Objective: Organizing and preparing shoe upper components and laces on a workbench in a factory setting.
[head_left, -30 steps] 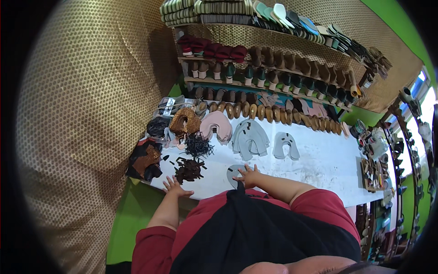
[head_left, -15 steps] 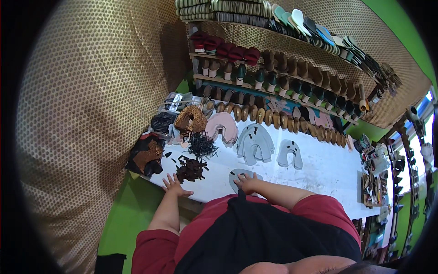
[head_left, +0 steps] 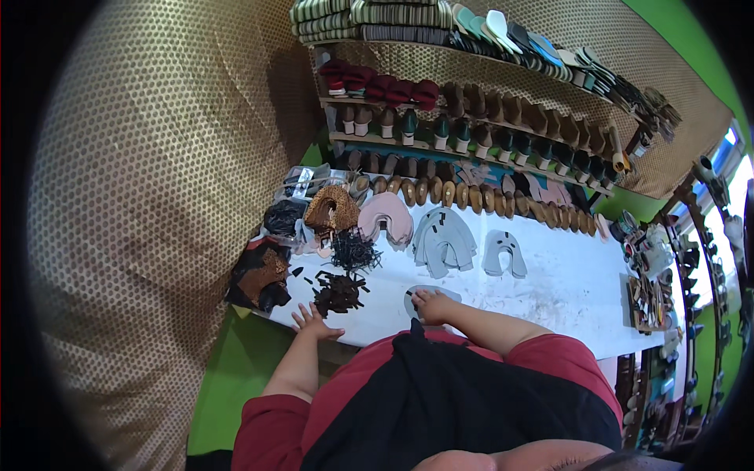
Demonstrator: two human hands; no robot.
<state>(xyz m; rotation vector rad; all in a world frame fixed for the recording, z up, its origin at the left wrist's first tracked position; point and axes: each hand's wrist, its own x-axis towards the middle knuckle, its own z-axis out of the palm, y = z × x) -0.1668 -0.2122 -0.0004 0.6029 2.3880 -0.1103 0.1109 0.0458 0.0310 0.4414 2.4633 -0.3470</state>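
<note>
My left hand (head_left: 316,325) rests at the near edge of the white table with its fingers spread, holding nothing. Just beyond its fingertips lies a heap of dark brown strips (head_left: 338,293). My right hand (head_left: 431,306) lies on a grey curved shoe-upper piece (head_left: 449,293), fingers laid over its left part. A small dark tab (head_left: 410,294) shows on that piece by the fingertips; whatever is under the fingers is hidden. Farther back are a stack of grey curved uppers (head_left: 444,243), a smaller grey stack (head_left: 504,254) bearing dark tabs, and a pink stack (head_left: 386,220).
Black strips (head_left: 355,250), leopard-patterned pieces (head_left: 331,209) and dark scraps (head_left: 261,275) crowd the table's left end. Wooden shoe lasts (head_left: 449,194) line the back, below shelves of shoes (head_left: 442,132). A tool box (head_left: 649,303) stands at the right end.
My right hand has shifted over the grey piece, its fingers now covering more of it. My left hand stays spread beside the brown strips. The whole view has shifted slightly.
</note>
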